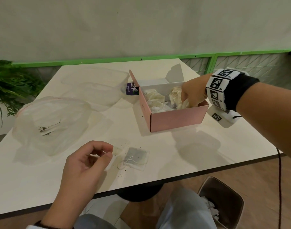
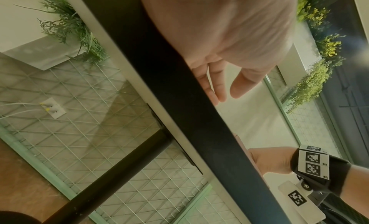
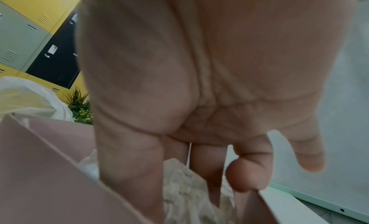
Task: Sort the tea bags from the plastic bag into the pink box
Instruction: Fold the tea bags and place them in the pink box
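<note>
The open pink box stands right of the table's middle with several crumpled tea bags inside. My right hand reaches down into its right end. Thumb and forefingers pinch a pale tea bag between them, as my right hand shows up close. The clear plastic bag lies flat on the left with only dark tea dust in it. One tea bag with its string lies near the front edge. Just left of it hovers my left hand, fingers loosely curled and holding nothing; the left hand is apart from it.
Two clear plastic tubs sit behind the plastic bag, with a purple-labelled item against the box's left flap. Tea crumbs dot the white table. A bin stands on the floor below the front edge, and a plant at far left.
</note>
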A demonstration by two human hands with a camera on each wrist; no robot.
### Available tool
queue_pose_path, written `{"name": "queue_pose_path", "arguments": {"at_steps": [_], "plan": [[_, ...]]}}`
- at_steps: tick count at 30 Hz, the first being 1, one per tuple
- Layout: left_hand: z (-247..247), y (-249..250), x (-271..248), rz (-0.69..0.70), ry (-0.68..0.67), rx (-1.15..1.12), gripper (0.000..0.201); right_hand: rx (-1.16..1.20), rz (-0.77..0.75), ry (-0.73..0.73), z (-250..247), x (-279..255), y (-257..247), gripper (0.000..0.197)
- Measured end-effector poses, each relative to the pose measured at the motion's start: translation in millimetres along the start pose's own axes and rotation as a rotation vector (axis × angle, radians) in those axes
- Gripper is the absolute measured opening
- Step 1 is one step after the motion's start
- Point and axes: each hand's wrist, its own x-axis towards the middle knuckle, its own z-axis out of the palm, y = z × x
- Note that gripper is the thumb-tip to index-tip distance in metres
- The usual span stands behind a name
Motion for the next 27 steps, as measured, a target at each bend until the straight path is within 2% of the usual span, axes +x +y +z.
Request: {"name": "queue_pose_path", "arguments": {"at_steps": [2, 5, 8, 12, 15, 18, 19, 20, 23, 25, 27], "plan": [[0.8, 1.0, -1.0, 0.005, -0.022, 0.034, 0.019, 0.026, 0.016, -0.014, -2.0, -0.6, 1.1, 0.039], [2.5, 1.2, -1.7, 0.084, -0.098, 0.226, 0.018, 0.002, 0.018, -0.036, -0.9, -4.9, -1.9, 0.029], [4.2, -0.8, 0.0, 0.183, -0.198, 0.462, 0.021, -0.047, 0.039, -0.024, 5.4, -0.9, -5.1, 0.041], [7.3, -5.6, 1.5, 0.259, -0.265, 0.654, 0.035, -0.026, 0.056, 0.108, 16.8, 7.9, -1.0, 0.026], [11.5, -7.1, 2.8, 0.29, -0.253, 0.751, 0.036, -0.072, 0.054, 0.138, 23.0, 12.5, 1.9, 0.021], [13.0, -6.7, 4.4, 0.264, -0.202, 0.757, 0.03, -0.067, 0.018, 0.145, 22.7, 11.3, 4.1, 0.018], [13.3, -6.1, 4.5, 0.254, -0.191, 0.755, 0.027, -0.008, 0.021, 0.17, 19.8, 10.8, 5.7, 0.013], [13.3, -5.5, 4.3, 0.245, -0.181, 0.747, 0.025, 0.074, 0.034, 0.206, 17.9, 11.7, 8.3, 0.018], [11.0, -5.0, 5.5, 0.197, -0.137, 0.645, 0.022, 0.188, -0.022, 0.44, 12.7, 11.6, 8.3, 0.038], [8.0, -2.9, 6.2, 0.143, -0.103, 0.533, 0.022, 0.144, -0.12, 0.633, 8.2, -5.8, -11.9, 0.04], [6.4, 0.0, 6.4, 0.081, -0.079, 0.395, 0.015, 0.149, -0.281, 0.681, 6.7, -31.3, -45.9, 0.039]]}}
